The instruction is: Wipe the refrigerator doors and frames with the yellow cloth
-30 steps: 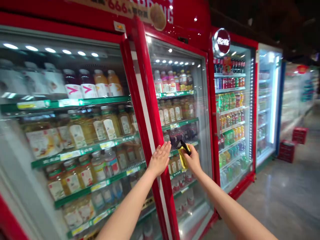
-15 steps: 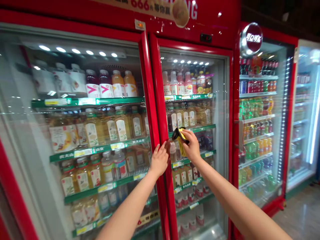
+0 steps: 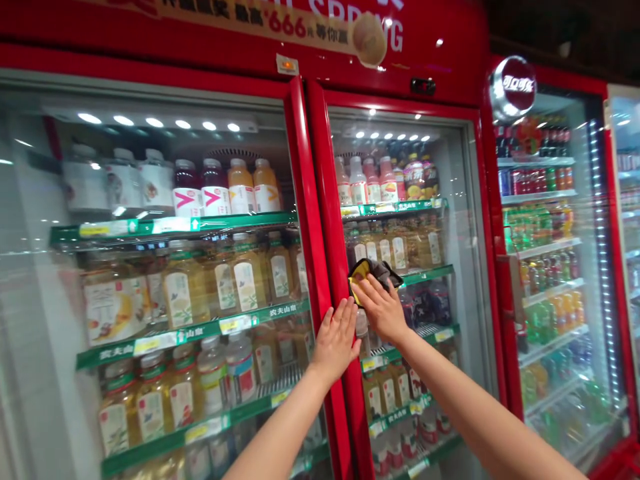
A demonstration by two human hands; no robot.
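Red frame (image 3: 344,407) under left hand (image 3: 336,340); right hand (image 3: 381,310) seemingly presses cloth (image 3: 367,275) to glass (image 3: 463,200).

A second red cooler (image 3: 501,320) stood to the right, with a round Coca-Cola sign (image 3: 513,87) above, an LED strip (image 3: 603,267) inside, and a dark ceiling (image 3: 550,27) overhead.

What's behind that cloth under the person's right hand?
The cloth lies against the glass door; bottled drinks stand on a shelf beyond, but the cloth hides what's directly behind it.
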